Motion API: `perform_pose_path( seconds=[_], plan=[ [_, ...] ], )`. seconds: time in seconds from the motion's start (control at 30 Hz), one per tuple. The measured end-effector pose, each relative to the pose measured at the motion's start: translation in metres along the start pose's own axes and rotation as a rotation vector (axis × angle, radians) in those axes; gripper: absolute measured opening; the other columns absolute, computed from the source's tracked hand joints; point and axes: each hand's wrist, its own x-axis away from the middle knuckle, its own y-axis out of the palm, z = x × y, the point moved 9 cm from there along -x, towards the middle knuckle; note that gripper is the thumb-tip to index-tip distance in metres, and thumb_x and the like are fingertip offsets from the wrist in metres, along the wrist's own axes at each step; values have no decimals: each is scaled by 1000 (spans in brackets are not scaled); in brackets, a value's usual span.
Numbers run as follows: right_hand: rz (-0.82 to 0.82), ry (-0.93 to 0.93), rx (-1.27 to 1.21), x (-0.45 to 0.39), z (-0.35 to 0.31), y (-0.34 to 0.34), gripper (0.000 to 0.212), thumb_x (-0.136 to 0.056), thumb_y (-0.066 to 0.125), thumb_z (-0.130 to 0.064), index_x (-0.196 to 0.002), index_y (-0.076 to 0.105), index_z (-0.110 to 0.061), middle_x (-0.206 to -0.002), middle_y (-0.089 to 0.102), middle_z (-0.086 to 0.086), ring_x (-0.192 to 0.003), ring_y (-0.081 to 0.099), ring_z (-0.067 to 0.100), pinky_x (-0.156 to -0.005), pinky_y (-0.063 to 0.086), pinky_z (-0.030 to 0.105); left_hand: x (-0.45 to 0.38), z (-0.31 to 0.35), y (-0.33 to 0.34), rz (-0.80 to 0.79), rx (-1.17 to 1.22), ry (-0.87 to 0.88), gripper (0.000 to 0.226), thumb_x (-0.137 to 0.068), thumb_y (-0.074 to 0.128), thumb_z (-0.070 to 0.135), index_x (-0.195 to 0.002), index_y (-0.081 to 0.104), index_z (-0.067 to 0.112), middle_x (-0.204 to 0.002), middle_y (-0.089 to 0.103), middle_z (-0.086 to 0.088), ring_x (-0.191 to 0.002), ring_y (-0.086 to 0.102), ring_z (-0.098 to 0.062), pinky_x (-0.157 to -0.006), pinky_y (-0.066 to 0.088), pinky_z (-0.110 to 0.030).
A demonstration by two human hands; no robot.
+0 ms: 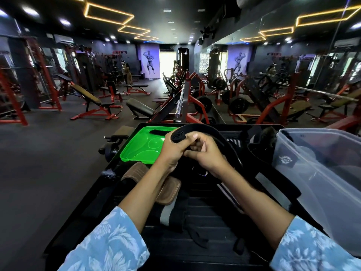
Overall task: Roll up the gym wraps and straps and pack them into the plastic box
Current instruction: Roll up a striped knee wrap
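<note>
Head view: left hand (172, 148) and right hand (205, 153) fingers pinch the half-rolled black strap (178, 136) between them, beside the plastic box (320, 169)

A gym: red-framed weight machines (197, 94), benches (91, 100), a barbell (180, 100), wall mirrors (293, 61).

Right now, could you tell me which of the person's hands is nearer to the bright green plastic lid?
Left. The left hand overlaps the green lid's right edge; the right hand sits farther right.
</note>
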Motion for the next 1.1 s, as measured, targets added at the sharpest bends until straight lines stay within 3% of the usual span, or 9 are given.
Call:
perform_pose_path(
  seconds=[0.1,0.2,0.37,0.5,0.6,0.77,0.9,1.0,1.1],
  plan=[
    [21,-39,61,2,-3,2,35,-73,65,15,-102,57,-3,-89,64,4,-79,61,1,-78,49,18,-2,0,-4,54,-47,9,19,-83,59,-6,-75,61,11,-57,65,9,-55,58,0,-58,50,-15],
    [139,-200,319,7,-15,-1,38,-70,74,-4,-102,54,-3,-92,67,7,-83,63,13,-75,49,24,-3,1,-7,96,-26,12,18,-86,59,-1,-74,60,12,-54,63,10,-53,57,2,-57,48,-13],
    [259,-248,437,12,-24,-6,34,-67,76,-3,-97,59,2,-87,63,11,-78,58,18,-67,39,15,-3,-5,-4,101,37,-31,18,-86,59,2,-72,58,12,-53,62,10,-51,56,1,-55,48,-13],
    [7,-72,60,6,-15,2,35,-70,66,19,-93,56,-5,-80,60,2,-71,57,-5,-69,42,9,-3,-10,3,-61,162,-66,22,-73,71,8,-93,63,12,-73,68,6,-67,62,-5,-66,52,-17],
    [-69,-10,58,3,-7,0,28,-72,72,8,-95,61,-4,-88,61,10,-79,53,11,-74,43,21,-3,-14,2,-47,158,-129,15,-75,69,8,-87,64,14,-70,67,5,-65,62,-8,-64,52,-19],
    [91,-62,370,5,-5,2,30,-74,76,-12,-97,62,0,-90,65,12,-79,57,16,-73,46,23,-5,-28,-15,195,148,-245,8,-85,62,7,-78,62,10,-64,66,1,-59,62,-11,-62,53,-23],
    [290,-255,407,17,-20,2,38,-62,76,-14,-89,55,0,-76,52,-1,-70,45,2,-66,35,4,-2,-42,-19,241,207,-386,14,-85,65,18,-76,62,8,-60,65,-1,-55,62,-13,-56,54,-20],
    [313,-247,452,17,-17,5,33,-60,71,-19,-80,52,-1,-72,49,3,-64,42,8,-61,33,10,1,-43,-20,254,158,-387,20,-85,66,20,-68,60,11,-51,62,3,-47,59,-9,-51,50,-17],
    [297,-158,499,15,-14,1,27,-67,73,-16,-83,58,-2,-75,61,8,-67,55,22,-61,34,19,1,-43,-12,186,162,-382,16,-85,65,16,-70,62,12,-54,64,4,-48,60,-7,-53,51,-18]
  ],
)
